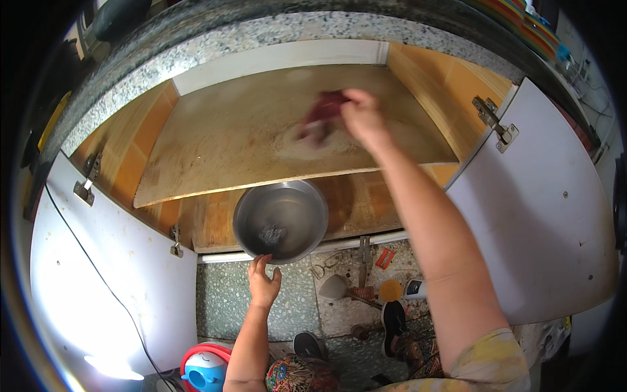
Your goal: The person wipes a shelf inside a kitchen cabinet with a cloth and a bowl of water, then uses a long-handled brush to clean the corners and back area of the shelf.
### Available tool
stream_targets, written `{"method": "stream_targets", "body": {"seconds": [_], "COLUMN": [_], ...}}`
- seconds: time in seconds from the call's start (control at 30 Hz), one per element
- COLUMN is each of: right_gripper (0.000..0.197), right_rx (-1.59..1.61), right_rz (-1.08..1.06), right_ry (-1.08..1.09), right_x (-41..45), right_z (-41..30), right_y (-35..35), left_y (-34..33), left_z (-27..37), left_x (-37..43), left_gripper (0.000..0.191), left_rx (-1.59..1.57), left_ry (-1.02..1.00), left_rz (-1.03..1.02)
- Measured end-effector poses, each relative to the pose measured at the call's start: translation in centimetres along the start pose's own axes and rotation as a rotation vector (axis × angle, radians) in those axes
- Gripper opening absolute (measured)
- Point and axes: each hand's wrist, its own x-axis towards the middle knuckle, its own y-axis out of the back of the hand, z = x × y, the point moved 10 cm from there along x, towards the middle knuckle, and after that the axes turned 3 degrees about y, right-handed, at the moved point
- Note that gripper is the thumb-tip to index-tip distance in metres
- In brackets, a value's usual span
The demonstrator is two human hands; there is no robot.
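My right hand [363, 115] is raised over a cabinet shelf [220, 132] and grips a dark red cloth [328, 108], blurred by motion. Beneath the cloth, the brownish shelf surface shows a paler smeared patch. At the shelf's front edge, lower down, stands a round grey metal basin [299, 215] with a clump of grey scouring mesh [272, 234] in it and what looks like some liquid. My left hand [264, 281] is at the basin's near rim, fingers apart and fingertips at or close to it; contact is hard to tell.
White cabinet doors stand open at left [112, 264] and right [534, 210], with metal hinges. A granite counter edge [294, 29] arches above. On the floor lie a flat-headed tool [334, 287], a yellow round lid [390, 290], eyeglasses-like wire [325, 266] and orange-red pieces [385, 258]. A black cable crosses the left door.
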Motion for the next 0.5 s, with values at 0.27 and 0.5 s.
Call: {"method": "stream_targets", "body": {"seconds": [0.27, 0.5], "right_gripper": [0.056, 0.044], "right_rx": [-1.248, -1.173], "right_rz": [-0.179, -0.249], "right_ry": [-0.588, -0.555], "right_x": [-1.5, 2.5], "right_z": [3.6, 5.5], "right_y": [14.0, 3.1], "left_y": [1.0, 1.1], "left_z": [-1.0, -1.3], "left_x": [0.0, 0.5], "left_gripper": [0.039, 0.041], "left_rx": [0.027, 0.008], "left_ry": [-0.034, -0.068], "left_rz": [-0.002, -0.014]}}
